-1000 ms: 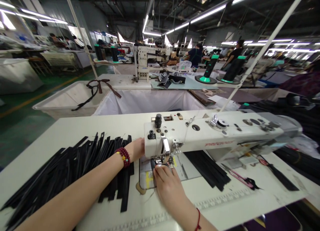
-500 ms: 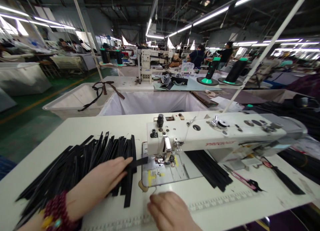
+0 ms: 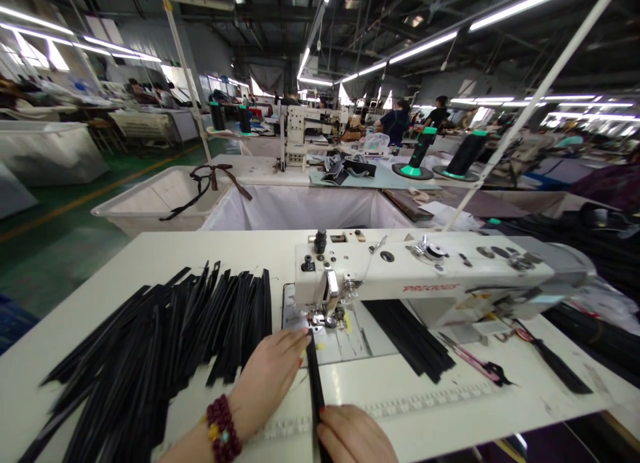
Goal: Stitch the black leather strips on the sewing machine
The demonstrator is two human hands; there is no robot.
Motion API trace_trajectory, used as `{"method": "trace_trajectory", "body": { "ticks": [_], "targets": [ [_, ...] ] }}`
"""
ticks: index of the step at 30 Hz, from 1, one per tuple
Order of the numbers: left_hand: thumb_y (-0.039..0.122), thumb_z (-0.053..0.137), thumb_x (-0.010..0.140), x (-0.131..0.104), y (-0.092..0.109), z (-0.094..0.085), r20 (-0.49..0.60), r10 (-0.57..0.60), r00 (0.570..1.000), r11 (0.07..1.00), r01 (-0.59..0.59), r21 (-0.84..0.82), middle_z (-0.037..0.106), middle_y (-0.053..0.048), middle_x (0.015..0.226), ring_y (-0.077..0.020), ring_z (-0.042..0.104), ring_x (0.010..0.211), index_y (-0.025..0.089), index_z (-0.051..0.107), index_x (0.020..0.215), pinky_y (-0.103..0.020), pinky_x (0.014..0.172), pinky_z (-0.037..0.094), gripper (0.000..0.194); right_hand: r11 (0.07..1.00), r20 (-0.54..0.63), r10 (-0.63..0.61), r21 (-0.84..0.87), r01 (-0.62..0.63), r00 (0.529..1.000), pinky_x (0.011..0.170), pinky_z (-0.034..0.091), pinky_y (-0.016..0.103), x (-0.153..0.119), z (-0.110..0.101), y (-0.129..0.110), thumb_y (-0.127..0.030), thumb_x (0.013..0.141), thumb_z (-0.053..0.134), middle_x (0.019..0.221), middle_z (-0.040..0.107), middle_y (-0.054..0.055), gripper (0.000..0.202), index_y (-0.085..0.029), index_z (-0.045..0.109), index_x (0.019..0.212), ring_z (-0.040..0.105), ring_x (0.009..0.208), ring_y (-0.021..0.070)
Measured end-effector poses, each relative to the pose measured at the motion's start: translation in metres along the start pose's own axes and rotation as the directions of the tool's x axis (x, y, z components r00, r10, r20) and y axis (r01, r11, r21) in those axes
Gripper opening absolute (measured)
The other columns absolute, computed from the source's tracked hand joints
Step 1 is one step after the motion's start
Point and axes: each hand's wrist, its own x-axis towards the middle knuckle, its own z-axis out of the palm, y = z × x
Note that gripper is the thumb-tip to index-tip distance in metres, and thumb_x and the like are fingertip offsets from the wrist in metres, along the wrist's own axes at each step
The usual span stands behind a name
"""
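A single black strip (image 3: pixel 315 379) lies lengthwise on the white table, its far end just in front of the presser foot (image 3: pixel 320 318) of the white sewing machine (image 3: pixel 425 276). My left hand (image 3: pixel 273 373), a dark red bead bracelet on its wrist, rests with its fingertips against the strip's far end. At the bottom edge my right hand (image 3: pixel 353 436) pinches the strip's near end. A large fan of similar black strips (image 3: pixel 160 343) covers the table to the left of my left hand.
A second bundle of black strips (image 3: pixel 407 333) lies under the machine arm, with pink-handled snips (image 3: pixel 475 361) to its right. A cloth-lined bin (image 3: pixel 300 209) stands behind the table. Other sewing stations, thread cones and people fill the background.
My left hand drew one strip off the pile and swung it from crosswise to lengthwise in front of the presser foot. My right hand took hold of its near end.
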Motion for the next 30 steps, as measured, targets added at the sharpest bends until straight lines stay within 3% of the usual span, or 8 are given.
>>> {"method": "trace_trajectory", "body": {
  "ticks": [2,5,7,14,20,30],
  "targets": [
    [0.015,0.046,0.095,0.01,-0.011,0.005,0.056,0.048,0.997,0.982,-0.058,0.177,0.062,-0.007,0.138,-0.0219,0.056,0.124,0.02,0.059,0.13,-0.041,0.107,0.044,0.038,0.999,-0.087,0.022,-0.024,-0.024,0.996,0.092,0.055,0.028,0.002,0.007,0.003,-0.014,0.103,0.036,0.096,0.075,0.005,0.034,-0.019,0.069,0.096,0.071,0.09,0.0151],
    [0.021,0.052,0.096,0.02,-0.022,0.015,0.051,-0.004,0.999,0.963,-0.01,0.271,0.063,-0.011,0.136,-0.0267,0.056,0.126,0.018,0.058,0.132,-0.049,0.109,0.04,0.037,1.0,-0.141,0.007,-0.023,-0.011,0.99,0.099,0.051,0.027,0.012,0.015,0.005,-0.013,0.104,0.031,0.094,0.075,0.004,0.04,-0.019,0.069,0.094,0.07,0.091,0.0138],
    [0.021,0.051,0.097,0.02,-0.023,0.017,0.042,-0.015,0.999,0.959,0.003,0.282,0.063,-0.013,0.135,-0.0287,0.055,0.127,0.016,0.059,0.131,-0.052,0.11,0.038,0.036,1.0,-0.116,-0.008,-0.013,0.007,0.993,0.104,0.046,0.028,0.019,0.016,0.007,-0.015,0.105,0.031,0.095,0.075,0.004,0.039,-0.018,0.069,0.095,0.069,0.093,0.0135],
    [0.025,0.049,0.097,-0.002,-0.008,0.013,0.059,0.036,0.998,0.963,-0.05,0.263,0.058,-0.008,0.143,-0.0241,0.054,0.128,0.021,0.058,0.133,-0.046,0.111,0.041,0.038,1.0,-0.096,0.016,-0.022,-0.018,0.995,0.104,0.043,0.031,0.019,0.017,0.011,-0.016,0.104,0.033,0.099,0.075,0.004,0.037,-0.02,0.069,0.099,0.068,0.094,0.0147],
    [0.031,0.049,0.099,0.009,-0.014,0.014,0.078,-0.008,0.997,0.967,-0.012,0.254,0.058,-0.009,0.143,-0.0259,0.052,0.13,0.02,0.059,0.134,-0.049,0.112,0.039,0.038,0.994,-0.068,0.103,-0.029,-0.105,0.992,0.106,0.039,0.033,0.025,0.017,0.009,-0.018,0.105,0.032,0.106,0.074,0.003,0.038,-0.019,0.07,0.105,0.066,0.1,0.0167],
    [0.031,0.047,0.099,0.013,-0.017,0.013,0.062,0.004,0.998,0.97,-0.019,0.241,0.059,-0.01,0.141,-0.026,0.052,0.13,0.02,0.058,0.135,-0.048,0.111,0.039,0.039,0.994,-0.039,0.102,-0.025,-0.103,0.994,0.115,0.027,0.035,0.028,0.018,0.011,-0.019,0.103,0.037,0.11,0.074,0.003,0.033,-0.02,0.069,0.108,0.065,0.103,0.018]
  ]
}}
